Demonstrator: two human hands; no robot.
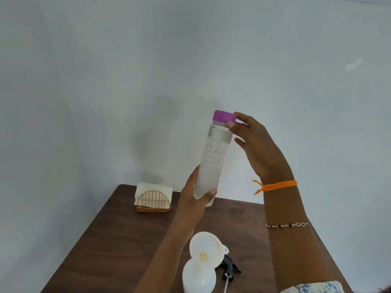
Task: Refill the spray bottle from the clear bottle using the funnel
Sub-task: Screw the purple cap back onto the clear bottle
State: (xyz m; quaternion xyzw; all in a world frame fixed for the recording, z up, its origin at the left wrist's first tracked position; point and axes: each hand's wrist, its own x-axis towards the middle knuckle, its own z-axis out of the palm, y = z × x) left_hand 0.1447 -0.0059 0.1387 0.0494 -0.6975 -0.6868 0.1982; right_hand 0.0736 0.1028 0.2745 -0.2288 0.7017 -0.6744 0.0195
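Two hands (pixel 195 194) grip one clear bottle (pixel 213 157).

Spray bottle (pixel 198 278) base is cut off by the bottom edge; funnel (pixel 206 249) covers its neck. Sprayer head (pixel 230 268), lower centre, is half hidden behind the funnel. My left hand (pixel 196 197) covers the clear bottle (pixel 213 157) bottom. Print on that bottle is too faint to read.

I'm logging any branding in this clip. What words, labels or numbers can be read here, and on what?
Clear bottle: pale print runs sideways down its wall; large letters and a smaller line beside them, too faint and blurred to read with confidence.
Purple cap: no text visible.
Funnel, spray bottle, napkin holder: no text visible.
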